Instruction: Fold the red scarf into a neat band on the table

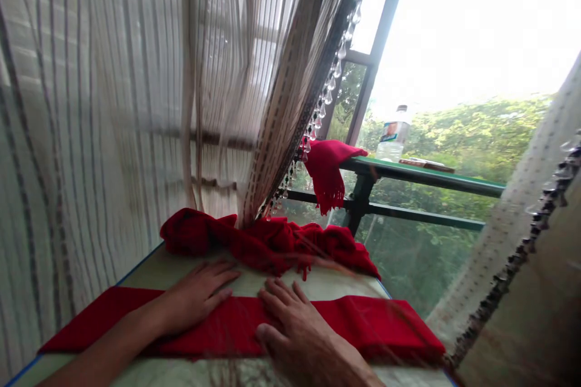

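Folded red cloth (pixel 240 326) lies flat across pale tabletop (pixel 158 269), right under both hands, long strip running out well past them on either side. Left hand (pixel 200 290) palm down, fingers loosely spread, tips poking past far edge of strip. Right hand (pixel 295 326) same deal, flat, fingers a bit apart, thumb out on fabric. Neither one pinching anything, tbh. Bunched red fabric (pixel 272 248) sits just beyond fingertips, well, near them anyway.
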Tool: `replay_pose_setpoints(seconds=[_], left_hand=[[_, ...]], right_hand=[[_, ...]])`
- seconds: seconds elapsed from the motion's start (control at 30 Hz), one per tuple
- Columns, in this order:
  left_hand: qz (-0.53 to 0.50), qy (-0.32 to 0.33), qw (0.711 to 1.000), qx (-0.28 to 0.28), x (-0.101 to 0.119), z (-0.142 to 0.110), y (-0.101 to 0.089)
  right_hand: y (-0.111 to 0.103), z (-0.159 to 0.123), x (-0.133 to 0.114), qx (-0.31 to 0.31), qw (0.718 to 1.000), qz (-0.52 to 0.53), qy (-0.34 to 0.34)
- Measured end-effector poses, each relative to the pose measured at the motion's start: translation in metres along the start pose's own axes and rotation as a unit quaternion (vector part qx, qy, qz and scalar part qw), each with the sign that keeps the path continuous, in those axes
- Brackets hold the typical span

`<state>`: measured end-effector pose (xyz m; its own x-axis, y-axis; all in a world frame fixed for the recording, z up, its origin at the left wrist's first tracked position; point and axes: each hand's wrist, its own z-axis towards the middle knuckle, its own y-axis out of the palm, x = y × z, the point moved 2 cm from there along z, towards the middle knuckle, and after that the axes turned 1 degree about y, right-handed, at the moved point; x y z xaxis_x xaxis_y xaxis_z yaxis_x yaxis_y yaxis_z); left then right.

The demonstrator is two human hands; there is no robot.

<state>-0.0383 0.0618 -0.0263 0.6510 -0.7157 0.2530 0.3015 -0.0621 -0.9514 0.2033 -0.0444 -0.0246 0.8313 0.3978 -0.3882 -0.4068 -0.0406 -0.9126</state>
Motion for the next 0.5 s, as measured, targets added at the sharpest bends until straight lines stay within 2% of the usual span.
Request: replay_pose_setpoints(seconds=[0.17,0.5], left_hand=[[0.001,-0.009,1.0,-0.009,0.0047,-0.0008,-0.0039],[0.001,-0.014,1.0,-0.016,0.0043,-0.0003,-0.0041]], right_hand=[[0.0017,0.0028,0.0043,-0.02,1.0,0.0,0.003],[0.0021,0.0049,0.0059,-0.017,1.0,-0.004,0.002]])
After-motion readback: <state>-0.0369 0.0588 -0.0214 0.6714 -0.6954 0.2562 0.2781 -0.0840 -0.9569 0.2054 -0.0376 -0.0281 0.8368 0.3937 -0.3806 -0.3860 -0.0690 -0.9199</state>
